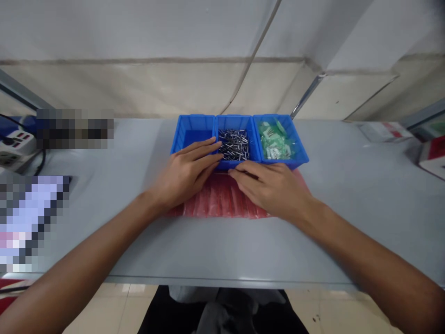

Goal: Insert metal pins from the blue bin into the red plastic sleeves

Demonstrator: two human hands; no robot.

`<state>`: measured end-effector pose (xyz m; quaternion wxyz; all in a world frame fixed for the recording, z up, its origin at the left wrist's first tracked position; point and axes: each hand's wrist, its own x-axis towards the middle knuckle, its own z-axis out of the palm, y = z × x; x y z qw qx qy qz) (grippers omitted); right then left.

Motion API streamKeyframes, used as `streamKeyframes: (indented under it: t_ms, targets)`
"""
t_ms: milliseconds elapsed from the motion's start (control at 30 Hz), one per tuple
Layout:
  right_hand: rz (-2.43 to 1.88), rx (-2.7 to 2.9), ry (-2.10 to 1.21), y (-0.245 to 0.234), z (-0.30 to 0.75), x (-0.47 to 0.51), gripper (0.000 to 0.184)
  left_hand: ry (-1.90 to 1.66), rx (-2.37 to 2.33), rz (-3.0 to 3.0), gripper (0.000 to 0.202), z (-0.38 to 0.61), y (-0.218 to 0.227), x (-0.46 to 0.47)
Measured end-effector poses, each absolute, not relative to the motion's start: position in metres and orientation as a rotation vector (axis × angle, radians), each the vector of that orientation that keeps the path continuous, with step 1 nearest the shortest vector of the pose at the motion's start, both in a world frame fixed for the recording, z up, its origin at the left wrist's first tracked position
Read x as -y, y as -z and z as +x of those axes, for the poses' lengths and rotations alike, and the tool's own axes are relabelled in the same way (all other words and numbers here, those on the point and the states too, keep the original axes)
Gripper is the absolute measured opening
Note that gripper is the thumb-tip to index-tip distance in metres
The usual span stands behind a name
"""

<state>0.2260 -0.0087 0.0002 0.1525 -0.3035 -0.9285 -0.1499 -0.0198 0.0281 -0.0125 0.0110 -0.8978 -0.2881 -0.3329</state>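
Red pouches [222, 202] lie between blue bins [257, 147] and the near edge of the worktop [225, 250], the left hand [189, 171] and right hand [274, 185] apparently working their far side; whether either grip holds anything, we cannot tell. Precise fingertip control seems called for next.

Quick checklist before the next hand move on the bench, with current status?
1. Three bins side by side: ok. The left bin, middle bin and right bin stand in a row.
2. Metal pins contained: ok. They lie loose in the middle bin, pointing every which way.
3. Green-tinted packets contained: ok, in the right bin.
4. Left hand clear of the bins in this view: not ok. Its fingers overlap the left bin's front.
5. Right hand grip: cannot tell. Its fingertips are by the middle bin's front, contact unclear.
6. Red plastic flat throughout: cannot tell. Hands cover parts.
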Motion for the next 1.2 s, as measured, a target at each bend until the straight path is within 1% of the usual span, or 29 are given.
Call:
streamKeyframes:
  t_ms: [100,233,333,433,567,667,767,833,900,967,1100,1200]
  targets:
    - [-0.893,2.413,0.223,0.0,0.228,0.011,0.031,1.13,0.876,-2.765,0.026,-0.019,0.006,-0.025]
    - [-0.901,2.199,-0.187,-0.004,0.224,0.015,0.042,1.246,0.763,-2.686,0.02,-0.016,-0.003,-0.016]
    - [-0.926,2.162,-0.398,-0.008,0.221,0.018,0.049,1.201,0.645,-2.708,0.018,-0.014,-0.005,-0.008]
    - [-0.969,2.09,-0.566,-0.007,0.22,0.019,0.052,1.134,0.568,-2.732,0.024,-0.012,-0.005,-0.004]
    - [-0.994,1.906,-0.717,-0.003,0.22,0.018,0.044,1.134,0.575,-2.731,0.026,-0.011,-0.005,-0.003]
    - [-0.993,1.809,-0.631,-0.002,0.22,0.019,0.035,1.16,0.569,-2.705,0.029,-0.01,-0.004,-0.005]
    - [-0.988,1.812,-0.488,-0.004,0.218,0.023,0.021,1.168,0.558,-2.697,0.032,-0.009,-0.002,-0.006]
    - [-0.975,1.84,-0.433,-0.005,0.217,0.025,0.013,1.182,0.559,-2.714,0.03,-0.009,-0.001,-0.006]
    - [-0.957,1.85,-0.425,-0.006,0.215,0.026,0.011,1.215,0.557,-2.732,0.024,-0.009,-0.001,-0.005]
    - [-0.947,1.811,-0.497,-0.006,0.214,0.026,0.011,1.261,0.564,-2.741,0.019,-0.009,-0.003,-0.005]
    - [-0.891,1.62,-0.849,-0.008,0.212,0.027,0.004,1.33,0.648,-2.711,0.009,-0.009,-0.009,-0.004]
    - [-0.825,1.489,-1.046,-0.012,0.211,0.029,0.009,1.322,0.702,-2.724,0.005,-0.011,-0.011,-0.003]
